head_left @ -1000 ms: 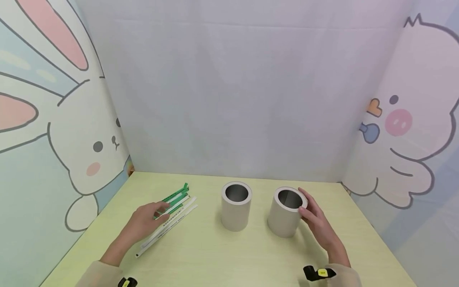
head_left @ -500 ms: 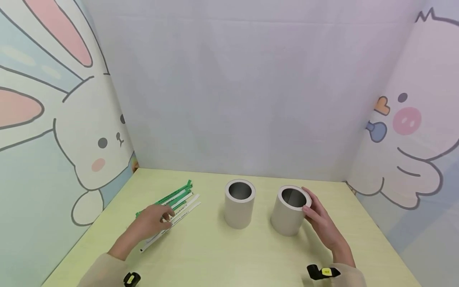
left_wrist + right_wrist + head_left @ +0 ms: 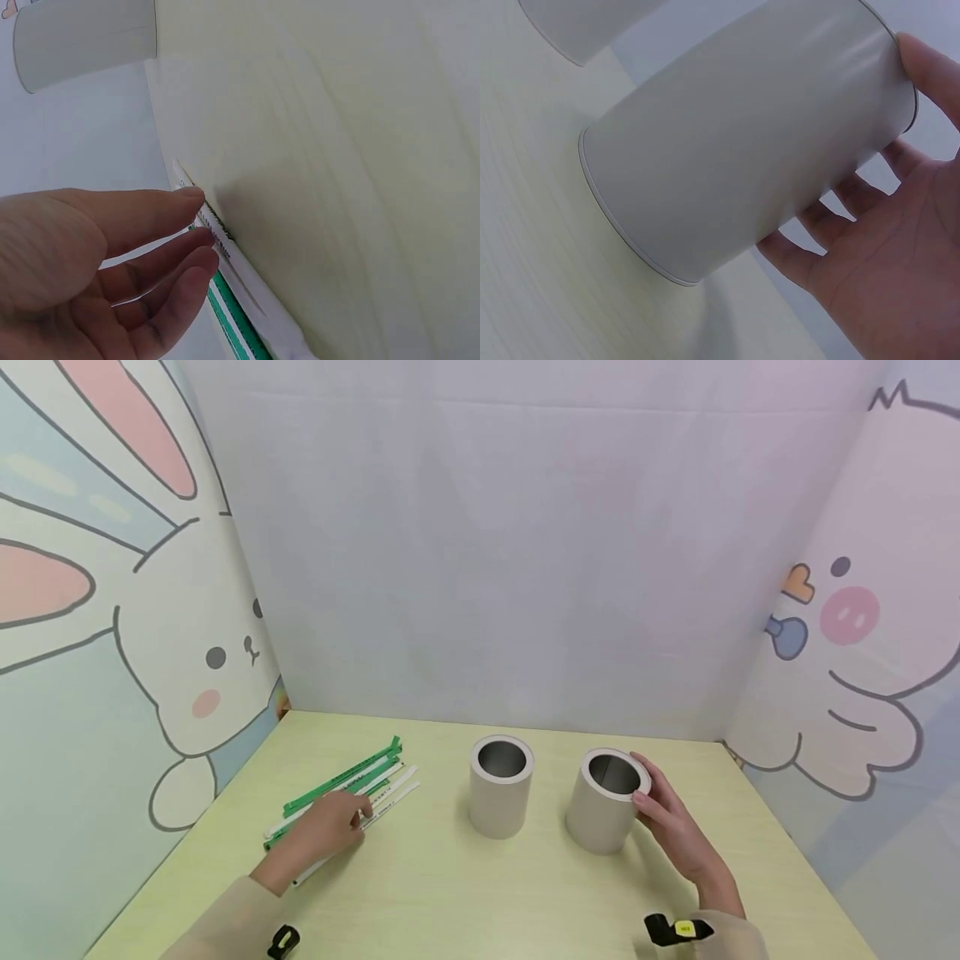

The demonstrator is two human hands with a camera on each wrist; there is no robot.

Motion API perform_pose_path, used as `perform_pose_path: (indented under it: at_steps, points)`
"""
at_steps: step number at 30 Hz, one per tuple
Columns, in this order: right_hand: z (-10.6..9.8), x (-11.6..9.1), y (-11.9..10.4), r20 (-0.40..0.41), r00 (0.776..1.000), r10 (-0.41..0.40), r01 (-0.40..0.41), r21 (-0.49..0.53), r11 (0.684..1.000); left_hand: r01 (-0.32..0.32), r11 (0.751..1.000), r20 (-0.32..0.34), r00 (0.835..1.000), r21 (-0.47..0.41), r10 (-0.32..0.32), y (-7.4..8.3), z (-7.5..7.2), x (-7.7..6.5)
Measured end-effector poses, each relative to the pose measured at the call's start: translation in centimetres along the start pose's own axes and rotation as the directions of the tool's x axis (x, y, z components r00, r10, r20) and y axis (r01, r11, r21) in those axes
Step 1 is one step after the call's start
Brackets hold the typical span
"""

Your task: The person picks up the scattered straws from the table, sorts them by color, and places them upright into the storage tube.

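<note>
My left hand (image 3: 330, 822) is over a bundle of slim wrapped sticks at the left of the table. Its thumb and fingertips come together on a white wrapped stick (image 3: 251, 281) with printed text; the fingers partly hide the contact. Beside it lie green-and-white wrapped sticks (image 3: 341, 779). Whether they are straws or chopsticks cannot be told. At the right, my right hand (image 3: 678, 831) holds a white cylindrical canister (image 3: 597, 822) by its far-right side, thumb at the rim and fingers along the wall. The canister's mouth faces up and its dark inside shows.
A second white canister (image 3: 497, 806) stands upright, left of the held one with a gap between. The pale yellow table (image 3: 480, 893) is bounded by a plain backdrop (image 3: 525, 568) behind and cartoon-printed side panels (image 3: 180, 693).
My left hand has shifted forward and right, away from the green sticks to the front white stick, and its fingers have drawn together. The right hand stays on the canister. The view has shifted slightly.
</note>
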State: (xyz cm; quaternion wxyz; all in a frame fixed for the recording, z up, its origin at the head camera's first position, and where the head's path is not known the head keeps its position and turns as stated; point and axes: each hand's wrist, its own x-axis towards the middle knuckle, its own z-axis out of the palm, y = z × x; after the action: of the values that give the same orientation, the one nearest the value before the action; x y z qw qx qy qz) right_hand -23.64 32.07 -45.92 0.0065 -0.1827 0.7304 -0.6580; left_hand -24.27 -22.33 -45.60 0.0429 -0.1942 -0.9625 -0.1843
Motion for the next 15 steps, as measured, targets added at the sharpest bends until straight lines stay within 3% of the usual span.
perform_pose_path:
  at_steps: [15]
  points:
    - [-0.33, 0.13, 0.21, 0.024, 1.000, 0.013, -0.013, 0.000, 1.000, 0.005, 1.000, -0.034, 0.999, -0.002, -0.005, -0.36, 1.03, 0.05]
